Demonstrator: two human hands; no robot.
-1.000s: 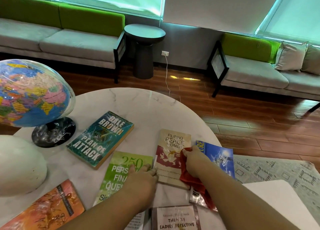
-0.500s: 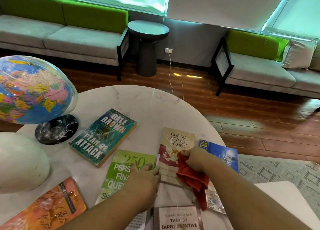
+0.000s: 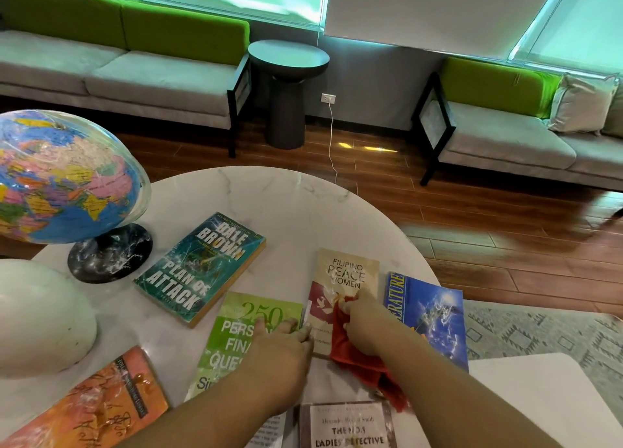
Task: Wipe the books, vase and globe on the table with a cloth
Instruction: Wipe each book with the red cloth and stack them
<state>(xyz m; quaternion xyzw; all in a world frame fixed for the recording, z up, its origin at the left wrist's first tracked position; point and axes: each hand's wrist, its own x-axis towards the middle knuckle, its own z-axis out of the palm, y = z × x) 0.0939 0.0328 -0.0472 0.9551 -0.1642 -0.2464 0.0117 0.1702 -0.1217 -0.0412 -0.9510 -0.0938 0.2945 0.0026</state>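
We're over the round marble surface (image 3: 269,205). Biggest on it is the globe (image 3: 60,178), upright on its dark base at the far left, and nearer us sits the white vase (image 3: 37,319) (only its rounded side shows). Books lie flat all round: the teal book (image 3: 199,269) beside the globe's base, the blue book (image 3: 431,316) at the right edge, the orange book (image 3: 91,410) near left, the green book (image 3: 236,333) in the middle, the cream book (image 3: 347,272) between green and blue, the grey book (image 3: 347,427) nearest us. Our right hand (image 3: 367,326) bunches the red cloth (image 3: 354,353) in curled fingers, pressing it on the cream book's lower half. Our left hand (image 3: 279,356) lies flat on the green book, fingers straight, tips touching the cream book's left edge.
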